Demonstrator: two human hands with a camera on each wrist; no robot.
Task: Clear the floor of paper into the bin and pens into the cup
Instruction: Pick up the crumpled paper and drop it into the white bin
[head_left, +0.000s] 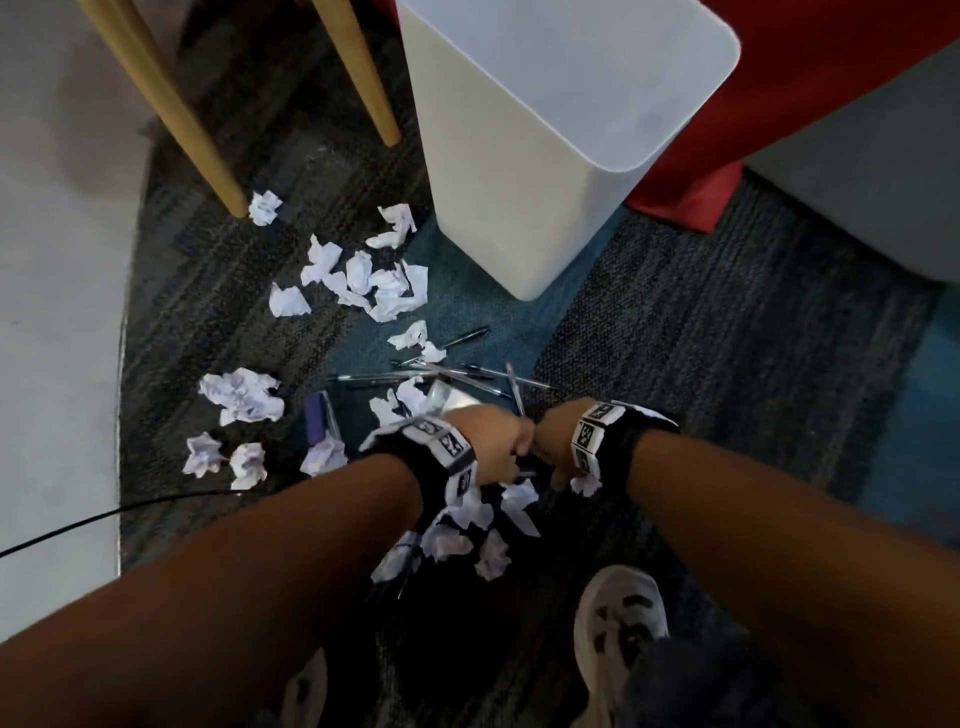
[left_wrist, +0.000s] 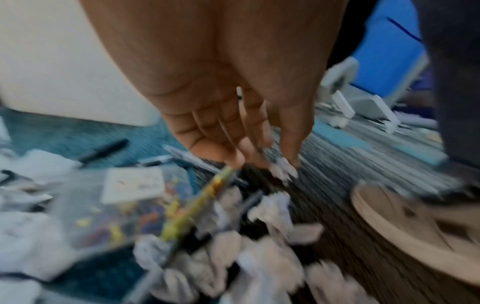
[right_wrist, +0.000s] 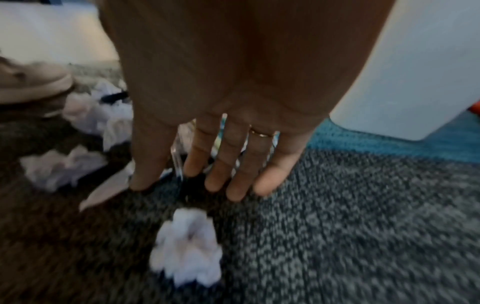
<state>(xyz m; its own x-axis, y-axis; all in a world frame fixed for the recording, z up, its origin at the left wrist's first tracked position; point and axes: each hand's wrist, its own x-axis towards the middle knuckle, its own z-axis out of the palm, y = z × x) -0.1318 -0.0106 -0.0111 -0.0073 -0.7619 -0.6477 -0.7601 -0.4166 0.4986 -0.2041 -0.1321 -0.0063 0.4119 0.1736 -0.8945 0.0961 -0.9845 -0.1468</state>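
My left hand (left_wrist: 259, 162) reaches down over a heap of crumpled paper (left_wrist: 233, 257), and its fingertips pinch the top end of a yellow patterned pen (left_wrist: 197, 205). Just right of it, my right hand (right_wrist: 207, 185) hangs with straight, spread fingers a little above the carpet. A white paper ball (right_wrist: 187, 246) lies right below those fingers. Both hands (head_left: 519, 447) meet low over the mess in the head view. Several dark pens (head_left: 457, 374) lie crossed beyond them beside a clear plastic cup (head_left: 452, 397). The white bin (head_left: 545, 156) stands further back.
Several more paper balls (head_left: 363, 280) are scattered left of the bin and near the wooden chair legs (head_left: 171, 104). A purple object (head_left: 316, 418) lies left of the hands. My white shoe (head_left: 618, 623) stands close behind the right hand. A black cable (head_left: 104, 517) crosses the grey floor at the left.
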